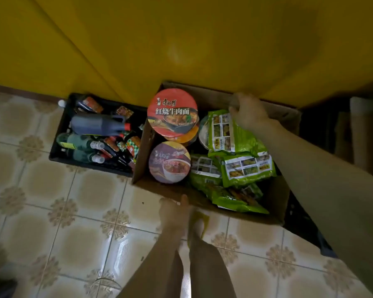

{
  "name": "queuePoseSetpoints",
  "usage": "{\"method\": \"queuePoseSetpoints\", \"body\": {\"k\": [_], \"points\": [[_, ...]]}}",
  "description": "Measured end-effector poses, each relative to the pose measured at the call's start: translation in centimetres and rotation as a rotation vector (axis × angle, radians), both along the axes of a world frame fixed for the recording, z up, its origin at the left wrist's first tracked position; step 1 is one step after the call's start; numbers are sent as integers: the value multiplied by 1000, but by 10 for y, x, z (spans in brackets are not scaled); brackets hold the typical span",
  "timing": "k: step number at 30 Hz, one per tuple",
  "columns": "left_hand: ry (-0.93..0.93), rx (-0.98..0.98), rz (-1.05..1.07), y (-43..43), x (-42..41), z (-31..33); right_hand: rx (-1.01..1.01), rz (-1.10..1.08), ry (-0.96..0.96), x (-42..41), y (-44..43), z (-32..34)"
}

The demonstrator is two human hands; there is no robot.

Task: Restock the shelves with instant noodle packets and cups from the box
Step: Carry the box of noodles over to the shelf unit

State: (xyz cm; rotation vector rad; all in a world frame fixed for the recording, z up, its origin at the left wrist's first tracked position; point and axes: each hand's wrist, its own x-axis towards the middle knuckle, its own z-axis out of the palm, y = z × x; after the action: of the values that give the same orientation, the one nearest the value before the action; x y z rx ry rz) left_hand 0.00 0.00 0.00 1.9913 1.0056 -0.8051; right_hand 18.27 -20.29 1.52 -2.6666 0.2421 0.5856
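Note:
An open cardboard box (274, 203) stands on the floor against a yellow wall. Its left half holds a red-lidded noodle cup (172, 112) on top of another cup, and a purple-lidded cup (169, 161) nearer me. Its right half holds several green noodle packets (248, 169). My right hand (251, 114) reaches to the far side of the box, fingers curled on the top corner of the uppermost green packet (224, 131). My left hand (172, 211) is at the box's near wall, thumb over the rim; its fingers are hidden.
A black crate (58, 151) of sauce bottles (95, 125) and small packets sits to the left of the box, touching it. Another dark crate (304, 231) lies under the box's right side. Patterned floor tiles (73, 222) spread toward me. A leg (205, 261) stands beside my left arm.

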Motion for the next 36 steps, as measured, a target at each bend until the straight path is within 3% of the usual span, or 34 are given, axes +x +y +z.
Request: {"method": "queuePoseSetpoints", "body": {"k": [4, 7, 13, 18, 24, 36], "points": [[-109, -106, 191, -8, -1, -32, -74, 9, -21, 14, -1, -21], [-117, -178, 459, -15, -10, -61, -117, -17, -54, 18, -3, -34], [-172, -303, 855, -32, -15, -62, -228, -26, -174, 10, 2, -50], [-105, -183, 748, -23, -39, -70, -205, -87, -227, 0, 6, -62], [-77, -195, 808, -24, -39, -66, -140, -89, -236, -8, 10, -60], [-181, -203, 717, 8, -62, 17, -101, -114, -204, -40, 20, 32]]}}
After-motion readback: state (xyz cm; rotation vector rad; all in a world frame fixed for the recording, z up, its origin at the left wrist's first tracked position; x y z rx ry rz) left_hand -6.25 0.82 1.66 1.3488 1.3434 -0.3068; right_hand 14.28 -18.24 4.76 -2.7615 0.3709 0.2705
